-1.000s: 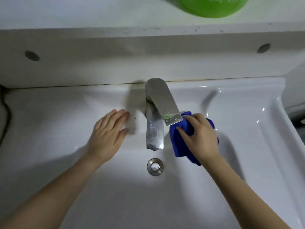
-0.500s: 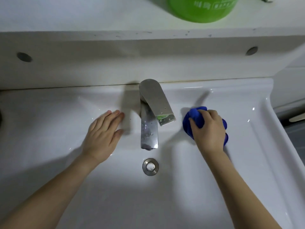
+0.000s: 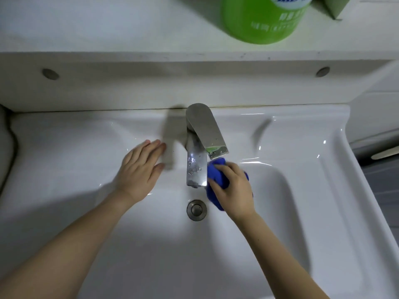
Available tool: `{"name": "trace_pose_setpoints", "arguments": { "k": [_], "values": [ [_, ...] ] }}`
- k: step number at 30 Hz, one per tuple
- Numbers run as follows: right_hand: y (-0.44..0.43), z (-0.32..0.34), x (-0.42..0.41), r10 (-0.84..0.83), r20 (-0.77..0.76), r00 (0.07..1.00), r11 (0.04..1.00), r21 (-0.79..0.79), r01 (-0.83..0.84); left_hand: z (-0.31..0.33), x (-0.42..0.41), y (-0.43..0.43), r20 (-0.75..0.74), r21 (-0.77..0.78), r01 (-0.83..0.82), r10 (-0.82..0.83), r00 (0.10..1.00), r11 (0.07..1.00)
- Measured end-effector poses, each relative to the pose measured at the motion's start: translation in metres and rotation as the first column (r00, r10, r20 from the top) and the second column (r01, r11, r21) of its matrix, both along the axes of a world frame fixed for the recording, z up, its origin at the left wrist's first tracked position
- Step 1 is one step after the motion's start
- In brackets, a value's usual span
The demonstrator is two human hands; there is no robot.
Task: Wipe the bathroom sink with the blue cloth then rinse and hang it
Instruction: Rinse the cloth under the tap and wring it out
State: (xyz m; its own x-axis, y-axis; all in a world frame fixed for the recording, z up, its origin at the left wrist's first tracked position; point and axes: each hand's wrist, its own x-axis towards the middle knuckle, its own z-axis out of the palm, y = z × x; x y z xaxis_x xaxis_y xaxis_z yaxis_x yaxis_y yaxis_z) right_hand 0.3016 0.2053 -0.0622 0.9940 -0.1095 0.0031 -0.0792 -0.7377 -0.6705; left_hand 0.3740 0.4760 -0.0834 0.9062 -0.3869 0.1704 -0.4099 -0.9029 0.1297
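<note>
Just right of the frame's centre, a blue cloth is bunched into a wad on the back slope of a white ceramic sink. It lies against the right side of the chrome faucet spout, with its top tucked under the tip of the flat lever handle. The right hand lies on top of the cloth with its fingers curled over it, gripping it. Only the cloth's upper and left edges show past the knuckles.

Left of the faucet, the left hand rests flat on the sink's ledge, fingers straight and together, holding nothing. It looks like a brace. Below the spout, a round metal drain stopper sits at the bottom of the basin. No water runs from the spout, though droplets speckle it. At the top of the frame, a green plastic bottle stands on a pale shelf above the sink.

The task appears to be in its first stage, with the wipe under way beside the faucet. How much of the basin is already clean cannot be told. Rinsing the cloth and hanging it are both left, and no hook or rail is in view.
</note>
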Motion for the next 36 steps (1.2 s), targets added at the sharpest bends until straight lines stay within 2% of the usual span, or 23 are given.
{"name": "trace_pose_setpoints", "arguments": {
  "k": [2, 4, 7, 10, 12, 14, 17, 19, 25, 29, 36],
  "values": [
    [-0.001, -0.004, -0.025, -0.011, -0.238, 0.971, 1.0, 0.022, 0.017, 0.01, -0.002, -0.002, -0.063, 0.007, 0.001, -0.001, 0.998, 1.0],
    [-0.003, -0.004, -0.056, -0.071, -0.406, 0.911, 0.983, 0.128, 0.133, 0.023, -0.004, -0.002, -0.138, 0.043, 0.004, 0.001, 0.99, 0.999],
    [-0.014, 0.014, -0.091, -0.174, -0.45, 0.876, 0.86, 0.364, 0.357, 0.051, 0.001, -0.005, -0.306, 0.06, 0.022, -0.003, 0.952, 0.998],
    [-0.021, 0.05, -0.111, -0.243, -0.444, 0.862, 0.716, 0.518, 0.468, 0.089, -0.002, -0.015, -0.484, -0.135, -0.143, 0.061, 0.873, 0.98],
    [-0.024, 0.077, -0.121, -0.28, -0.421, 0.863, 0.647, 0.581, 0.493, 0.119, -0.019, -0.022, -0.515, -0.324, -0.337, 0.134, 0.847, 0.884],
    [-0.025, 0.102, -0.128, -0.307, -0.392, 0.867, 0.603, 0.624, 0.496, 0.145, -0.041, -0.031, -0.557, -0.518, -0.472, 0.137, 0.819, 0.713],
    [-0.027, 0.129, -0.135, -0.323, -0.341, 0.883, 0.573, 0.672, 0.469, 0.174, -0.071, -0.049, -0.57, -0.686, -0.512, 0.054, 0.82, 0.517],
    [-0.026, 0.139, -0.138, -0.31, -0.321, 0.895, 0.582, 0.681, 0.445, 0.183, -0.079, -0.065, -0.598, -0.737, -0.546, -0.007, 0.802, 0.397],
    [-0.017, 0.135, -0.142, -0.29, -0.285, 0.914, 0.616, 0.675, 0.406, 0.185, -0.065, -0.116, -0.756, -0.652, -0.733, -0.091, 0.648, 0.193],
    [-0.018, 0.126, -0.137, -0.25, -0.277, 0.928, 0.616, 0.694, 0.373, 0.188, -0.052, -0.135, -0.768, -0.631, -0.773, -0.185, 0.613, 0.063],
    [-0.016, 0.12, -0.123, -0.189, -0.279, 0.941, 0.632, 0.699, 0.334, 0.203, -0.033, -0.14, -0.816, -0.574, -0.818, -0.106, 0.568, 0.041]
  ]
}}
